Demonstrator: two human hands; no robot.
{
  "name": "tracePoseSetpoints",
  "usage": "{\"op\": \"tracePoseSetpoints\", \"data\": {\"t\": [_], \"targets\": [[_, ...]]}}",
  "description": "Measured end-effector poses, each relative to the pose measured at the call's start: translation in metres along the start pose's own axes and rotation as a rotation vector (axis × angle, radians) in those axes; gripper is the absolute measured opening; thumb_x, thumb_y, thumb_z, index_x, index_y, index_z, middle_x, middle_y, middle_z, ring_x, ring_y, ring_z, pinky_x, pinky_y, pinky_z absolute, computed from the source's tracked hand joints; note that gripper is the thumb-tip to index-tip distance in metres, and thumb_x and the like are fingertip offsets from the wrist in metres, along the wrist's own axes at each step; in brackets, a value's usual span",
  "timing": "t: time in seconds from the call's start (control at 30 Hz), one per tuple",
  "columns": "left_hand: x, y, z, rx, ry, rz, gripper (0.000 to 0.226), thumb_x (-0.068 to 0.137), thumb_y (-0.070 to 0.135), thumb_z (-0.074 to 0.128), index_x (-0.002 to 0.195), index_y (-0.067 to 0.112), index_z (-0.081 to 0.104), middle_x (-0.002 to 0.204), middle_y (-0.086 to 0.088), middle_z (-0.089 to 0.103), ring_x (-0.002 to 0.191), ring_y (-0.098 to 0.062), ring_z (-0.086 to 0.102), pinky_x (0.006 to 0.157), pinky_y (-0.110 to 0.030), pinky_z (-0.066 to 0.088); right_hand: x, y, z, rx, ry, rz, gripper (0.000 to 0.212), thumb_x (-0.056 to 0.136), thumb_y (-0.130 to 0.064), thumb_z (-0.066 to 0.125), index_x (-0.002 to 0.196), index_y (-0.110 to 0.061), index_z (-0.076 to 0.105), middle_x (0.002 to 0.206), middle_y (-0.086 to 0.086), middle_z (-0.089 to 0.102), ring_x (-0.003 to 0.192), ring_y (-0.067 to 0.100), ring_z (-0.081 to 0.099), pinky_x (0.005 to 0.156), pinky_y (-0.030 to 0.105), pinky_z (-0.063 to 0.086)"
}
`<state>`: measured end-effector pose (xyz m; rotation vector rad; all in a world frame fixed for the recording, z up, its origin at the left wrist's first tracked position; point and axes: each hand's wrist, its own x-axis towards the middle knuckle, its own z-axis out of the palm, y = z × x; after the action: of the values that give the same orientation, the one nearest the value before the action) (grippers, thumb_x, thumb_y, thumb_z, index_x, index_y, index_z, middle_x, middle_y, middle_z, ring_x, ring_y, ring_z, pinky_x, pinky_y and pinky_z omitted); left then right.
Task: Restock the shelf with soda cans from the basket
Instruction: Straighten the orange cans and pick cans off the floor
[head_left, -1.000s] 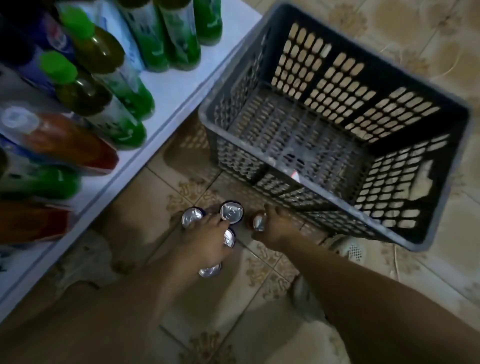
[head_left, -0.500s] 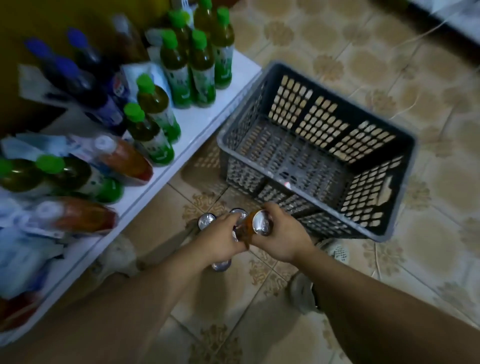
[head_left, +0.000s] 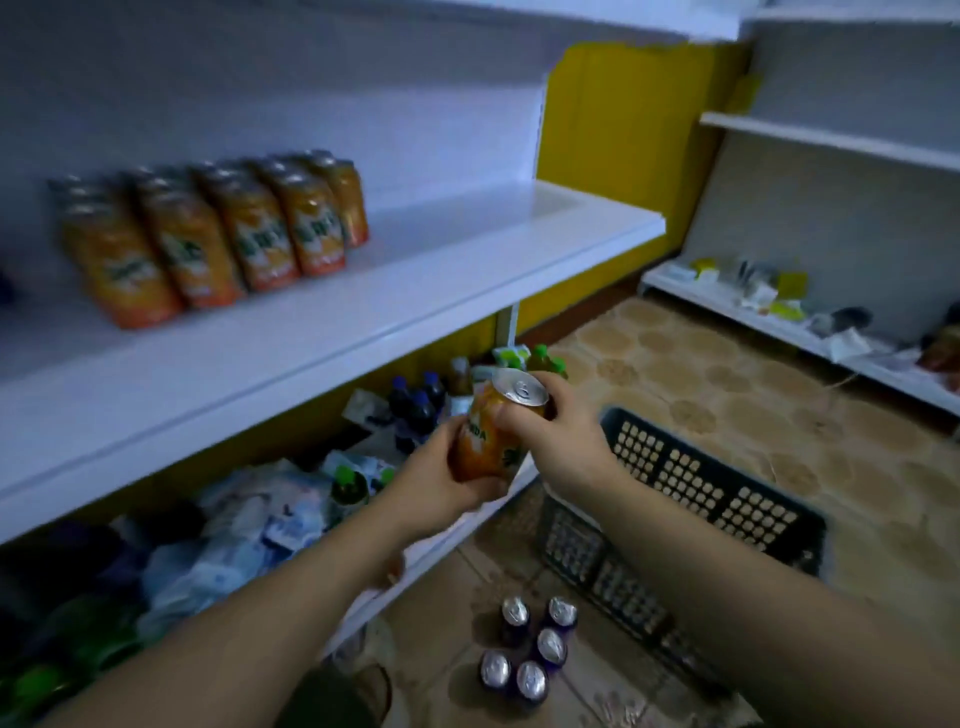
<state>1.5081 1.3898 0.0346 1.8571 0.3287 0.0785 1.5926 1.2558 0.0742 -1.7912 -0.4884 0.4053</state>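
- An orange soda can (head_left: 485, 441) is held in the air by both hands, in front of the shelves and below the front edge of the white shelf (head_left: 415, 280). It is tilted, with its silver lid facing up and to the right.
- The left hand (head_left: 434, 486) wraps its curled fingers round the lower body of the can from the left.
- The right hand (head_left: 563, 441) grips the upper part near the rim, with its thumb across the side of the can.
- Rows of matching orange cans (head_left: 218, 239) stand upright toward the left end of the white shelf, running from near its front edge back toward the rear panel.
- The dark grey plastic basket (head_left: 717, 493) sits on the patterned tile floor (head_left: 727, 374) to the right of the hands, partly hidden behind the right forearm.
- Five dark purple cans (head_left: 532, 644) stand upright in a tight cluster on the floor, just beside the near wall of the basket.
- The bottom shelf (head_left: 431, 551) carries green-capped and blue-capped bottles (head_left: 415, 405) and clear plastic-wrapped packs, blurred in the dim light.
- A second white shelving unit (head_left: 831, 140) stands along the right wall, with small packages on its lowest board.
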Motion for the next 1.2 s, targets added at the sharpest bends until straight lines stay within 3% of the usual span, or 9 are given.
{"op": "tracePoseSetpoints", "data": {"t": [0.07, 0.13, 0.23, 0.3, 0.43, 0.6, 0.73, 1.0, 1.2], "targets": [[-0.023, 0.024, -0.036, 0.037, 0.081, 0.050, 0.069, 0.075, 0.023, 0.081, 0.127, 0.035, 0.038, 0.115, 0.011, 0.060, 0.101, -0.007, 0.062, 0.085, -0.025, 0.053, -0.004, -0.043, 0.023, 0.017, -0.015, -0.074, 0.057, 0.067, -0.048, 0.070, 0.118, -0.028, 0.058, 0.105, -0.009, 0.063, 0.093, 0.011, 0.062, 0.070, 0.028, 0.051], [-0.044, 0.042, -0.068, 0.032, 0.141, 0.075, 0.066, 0.076, 0.020, 0.080, 0.129, 0.032, 0.040, 0.117, 0.008, 0.061, 0.101, -0.007, 0.063, 0.087, -0.026, 0.052, -0.007, -0.079, 0.046, 0.014, -0.039, -0.146, 0.045, 0.075, -0.041, 0.071, 0.117, -0.027, 0.059, 0.104, -0.008, 0.063, 0.092, 0.009, 0.061, 0.068, 0.026, 0.048], [-0.070, 0.055, -0.115, 0.065, 0.240, 0.080, 0.064, 0.077, 0.019, 0.079, 0.128, 0.028, 0.041, 0.114, 0.011, 0.061, 0.097, 0.001, 0.060, 0.079, -0.014, 0.050, -0.007, -0.121, 0.081, 0.006, -0.083, -0.218, 0.035, 0.080, -0.037, 0.070, 0.112, -0.030, 0.059, 0.103, -0.009, 0.064, 0.094, 0.012, 0.061, 0.072, 0.030, 0.051], [-0.084, 0.057, -0.145, 0.197, 0.305, 0.056, 0.068, 0.077, 0.028, 0.079, 0.133, 0.026, 0.042, 0.118, 0.009, 0.060, 0.107, -0.006, 0.059, 0.087, -0.021, 0.049, -0.006, -0.140, 0.105, 0.000, -0.115, -0.256, 0.034, 0.080, -0.037, 0.071, 0.111, -0.032, 0.058, 0.102, -0.010, 0.063, 0.094, 0.013, 0.061, 0.074, 0.030, 0.051], [-0.104, 0.042, -0.206, 0.615, 0.379, -0.166, 0.069, 0.083, 0.050, 0.066, 0.141, 0.021, 0.041, 0.140, -0.001, 0.049, 0.124, -0.020, 0.050, 0.099, -0.031, 0.041, 0.006, -0.161, 0.146, -0.037, -0.166, -0.299, 0.046, 0.078, -0.045, 0.071, 0.117, -0.032, 0.051, 0.113, -0.006, 0.059, 0.106, 0.018, 0.057, 0.091, 0.040, 0.051], [-0.113, 0.016, -0.250, 0.996, 0.348, -0.395, 0.072, 0.090, 0.067, 0.038, 0.147, 0.024, 0.031, 0.156, 0.000, 0.027, 0.141, -0.020, 0.027, 0.112, -0.044, 0.025, 0.036, -0.167, 0.178, -0.134, -0.155, -0.292, 0.074, 0.071, -0.051, 0.072, 0.136, -0.025, 0.048, 0.128, 0.000, 0.057, 0.115, 0.024, 0.055, 0.098, 0.047, 0.048], [-0.088, 0.015, -0.249, 0.980, 0.312, -0.492, 0.082, 0.086, 0.076, 0.027, 0.153, 0.032, 0.012, 0.162, 0.004, 0.001, 0.149, -0.022, -0.001, 0.116, -0.056, 0.002, 0.067, -0.166, 0.186, -0.180, -0.130, -0.276, 0.070, 0.075, -0.048, 0.072, 0.136, -0.025, 0.047, 0.127, 0.000, 0.058, 0.116, 0.024, 0.055, 0.098, 0.045, 0.048], [-0.037, 0.015, -0.237, 1.042, 0.349, -0.510, 0.087, 0.081, 0.082, 0.019, 0.153, 0.036, 0.003, 0.162, 0.002, -0.007, 0.148, -0.024, -0.007, 0.114, -0.061, -0.001, 0.142, -0.152, 0.164, -0.171, 0.013, -0.247, 0.055, 0.077, -0.043, 0.071, 0.126, -0.025, 0.052, 0.107, -0.003, 0.060, 0.102, 0.023, 0.060, 0.091, 0.043, 0.053], [-0.036, 0.012, -0.235, 1.054, 0.349, -0.522, 0.085, 0.082, 0.081, 0.016, 0.152, 0.037, -0.001, 0.162, 0.003, -0.010, 0.148, -0.021, -0.009, 0.115, -0.059, -0.002, 0.203, -0.138, 0.148, -0.223, 0.128, -0.226, 0.059, 0.079, -0.054, 0.061, 0.129, -0.025, 0.048, 0.118, 0.006, 0.062, 0.113, 0.033, 0.054, 0.096, 0.050, 0.048]]}}
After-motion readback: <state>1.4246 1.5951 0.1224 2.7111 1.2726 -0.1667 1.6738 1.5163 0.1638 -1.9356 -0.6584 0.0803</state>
